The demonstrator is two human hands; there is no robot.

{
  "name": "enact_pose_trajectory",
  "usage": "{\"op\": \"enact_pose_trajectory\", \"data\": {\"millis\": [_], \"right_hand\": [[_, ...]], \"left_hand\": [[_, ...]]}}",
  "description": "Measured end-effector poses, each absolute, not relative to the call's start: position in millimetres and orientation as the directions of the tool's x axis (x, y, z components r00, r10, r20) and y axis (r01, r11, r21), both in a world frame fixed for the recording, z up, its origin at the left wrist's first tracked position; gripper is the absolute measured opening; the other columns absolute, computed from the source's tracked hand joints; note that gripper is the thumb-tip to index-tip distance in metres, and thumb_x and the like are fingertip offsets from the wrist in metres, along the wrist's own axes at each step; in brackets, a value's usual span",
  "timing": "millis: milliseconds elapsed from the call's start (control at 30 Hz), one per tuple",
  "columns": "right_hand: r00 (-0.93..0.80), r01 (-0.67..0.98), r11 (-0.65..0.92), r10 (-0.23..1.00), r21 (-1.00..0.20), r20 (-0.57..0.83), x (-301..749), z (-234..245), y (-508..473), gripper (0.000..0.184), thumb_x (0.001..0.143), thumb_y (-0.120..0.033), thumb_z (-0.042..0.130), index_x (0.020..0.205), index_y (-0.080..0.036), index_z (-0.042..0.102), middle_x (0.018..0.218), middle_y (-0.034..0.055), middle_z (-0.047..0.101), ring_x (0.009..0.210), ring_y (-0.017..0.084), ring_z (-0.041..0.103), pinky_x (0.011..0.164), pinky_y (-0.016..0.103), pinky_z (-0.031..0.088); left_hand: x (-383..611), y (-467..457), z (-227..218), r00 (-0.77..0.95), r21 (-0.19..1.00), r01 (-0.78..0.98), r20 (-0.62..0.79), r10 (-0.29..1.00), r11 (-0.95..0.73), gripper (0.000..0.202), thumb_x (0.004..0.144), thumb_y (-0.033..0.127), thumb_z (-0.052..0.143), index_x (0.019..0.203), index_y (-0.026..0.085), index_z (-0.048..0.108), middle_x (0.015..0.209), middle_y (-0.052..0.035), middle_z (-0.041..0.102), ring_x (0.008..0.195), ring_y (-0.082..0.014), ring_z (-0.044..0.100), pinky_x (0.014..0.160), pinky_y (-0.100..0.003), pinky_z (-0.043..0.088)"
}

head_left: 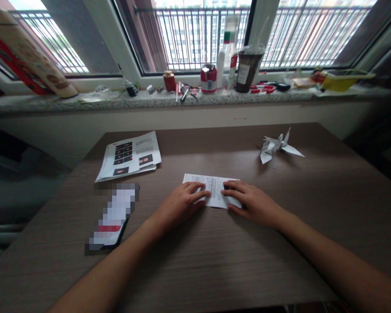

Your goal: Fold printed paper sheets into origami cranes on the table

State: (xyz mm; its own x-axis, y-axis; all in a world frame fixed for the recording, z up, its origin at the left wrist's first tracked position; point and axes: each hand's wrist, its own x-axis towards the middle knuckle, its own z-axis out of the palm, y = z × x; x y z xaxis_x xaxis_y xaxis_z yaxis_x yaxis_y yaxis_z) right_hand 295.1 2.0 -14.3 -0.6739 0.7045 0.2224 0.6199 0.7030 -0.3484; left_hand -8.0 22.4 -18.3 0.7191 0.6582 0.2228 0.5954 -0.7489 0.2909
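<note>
A small printed sheet of paper (214, 200), roughly rectangular, lies flat on the brown table (195, 269) in front of me. My left hand (185, 198) rests on its left part, fingers stretched out and apart. On the right part lies my right hand (247, 200), its fingers also spread over the paper, partly covering a dark printed picture. A strip of print shows between the two hands. Both hands press from above and neither grips anything. To the far right stands a folded paper crane (276, 145).
Printed sheets (130, 156) lie stacked at the table's back left, above a phone (114, 217) with a blurred-out screen beside my left forearm. Along the granite windowsill (150, 101) stand a drink can (209, 79), a dark cup (247, 69), a clear bottle (222, 61) and a yellow basket (340, 81).
</note>
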Motion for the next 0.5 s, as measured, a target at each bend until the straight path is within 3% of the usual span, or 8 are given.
{"op": "enact_pose_trajectory", "data": {"millis": [200, 367, 500], "right_hand": [[-0.669, 0.624, 0.7, 0.708, -0.347, 0.226, 295.9, -13.4, 1.8, 0.043, 0.098, -0.035, 0.065, 0.14, -0.023, 0.062, 0.151, 0.0139, 0.056, 0.139, 0.031, 0.054, 0.115, 0.053, 0.047], [-0.665, 0.61, 0.716, 0.695, -0.34, 0.271, 293.8, -12.3, 1.7, 0.047, 0.094, -0.035, 0.072, 0.139, -0.023, 0.063, 0.149, 0.0143, 0.058, 0.141, 0.033, 0.051, 0.117, 0.057, 0.043], [-0.655, 0.602, 0.718, 0.695, -0.349, 0.298, 292.8, -8.9, 2.1, 0.039, 0.099, -0.034, 0.066, 0.136, -0.024, 0.063, 0.148, 0.0129, 0.059, 0.138, 0.03, 0.054, 0.117, 0.056, 0.044]], "left_hand": [[-6.6, 18.8, -10.6, 0.705, 0.293, 0.616, 0.208, 0.677, -0.731, 0.045, 0.093, 0.041, 0.075, 0.135, 0.031, 0.064, 0.137, -0.0092, 0.062, 0.122, -0.0314, 0.06, 0.103, -0.052, 0.053], [-7.3, 19.6, -13.8, 0.715, 0.334, 0.587, 0.214, 0.665, -0.738, 0.042, 0.094, 0.039, 0.073, 0.133, 0.026, 0.064, 0.152, -0.0131, 0.052, 0.136, -0.0328, 0.054, 0.11, -0.052, 0.05], [-7.8, 20.5, -14.0, 0.723, 0.323, 0.583, 0.212, 0.657, -0.746, 0.052, 0.093, 0.039, 0.073, 0.141, 0.025, 0.059, 0.15, -0.0137, 0.056, 0.133, -0.0331, 0.057, 0.107, -0.053, 0.052]]}}
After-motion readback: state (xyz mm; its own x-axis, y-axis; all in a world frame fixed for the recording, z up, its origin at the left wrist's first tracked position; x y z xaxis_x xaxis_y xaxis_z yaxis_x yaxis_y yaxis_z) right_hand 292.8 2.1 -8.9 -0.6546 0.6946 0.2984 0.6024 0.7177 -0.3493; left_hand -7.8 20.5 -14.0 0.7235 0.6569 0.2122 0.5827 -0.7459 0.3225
